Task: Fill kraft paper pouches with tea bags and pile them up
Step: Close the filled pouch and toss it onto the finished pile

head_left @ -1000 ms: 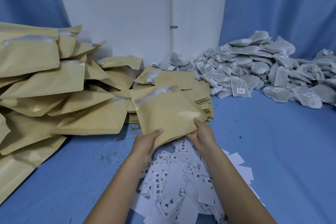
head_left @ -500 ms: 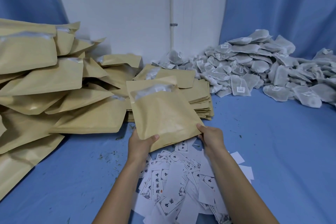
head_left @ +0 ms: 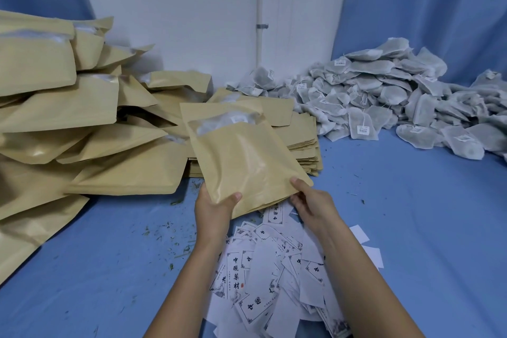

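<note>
Lifted higher than before, the flat tan kraft paper pouch (head_left: 241, 162) tilts left; I see the left hand (head_left: 216, 208) and the right hand (head_left: 312, 203) each pinching its bottom edge.

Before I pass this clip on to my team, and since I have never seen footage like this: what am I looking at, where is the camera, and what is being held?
There is no machine here: a person works with bare hands, and the picture comes from a wide-angle camera worn on the head, looking forward and down. The left hand and the right hand each grip a bottom corner of one kraft paper pouch, held tilted above the blue surface. Through the pouch's clear strip, something pale with a label shows, probably a tea bag. To the left lies a pile of puffed pouches; behind the held pouch sits a stack of flat pouches. At the back right is a heap of tea bags. Under the forearms lie scattered printed paper cards.
</note>
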